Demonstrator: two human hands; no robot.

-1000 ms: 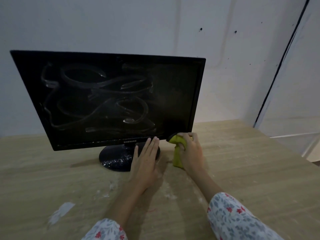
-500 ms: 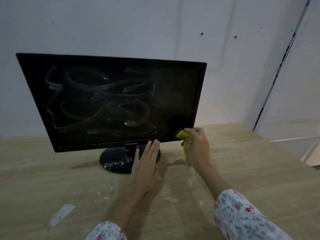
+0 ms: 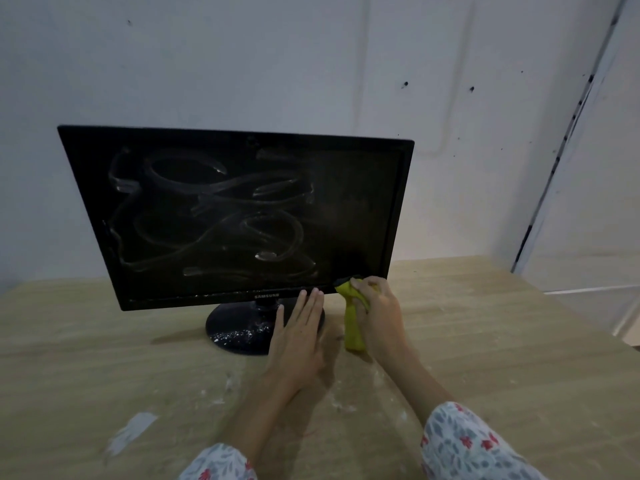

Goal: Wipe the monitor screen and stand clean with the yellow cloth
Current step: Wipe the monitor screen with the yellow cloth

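A black monitor (image 3: 235, 216) stands on a wooden table, its screen covered with curling whitish smear marks. Its round black stand (image 3: 235, 332) is speckled with white dust. My right hand (image 3: 379, 313) is closed around a bunched yellow cloth (image 3: 353, 323), whose top end presses against the lower right corner of the screen bezel while the rest hangs down. My left hand (image 3: 299, 336) lies flat with fingers apart on the right side of the stand base, fingertips just under the bezel.
The wooden table (image 3: 485, 341) has white dust and a pale smear (image 3: 130, 433) near its front left. A white wall (image 3: 311, 64) rises right behind the monitor. A white door or panel (image 3: 595, 202) stands at the right.
The right hand with the cloth shifted slightly along the lower right bezel, out and back. The left hand stayed flat on the stand. The camera tilted up, so the monitor sits lower in view.
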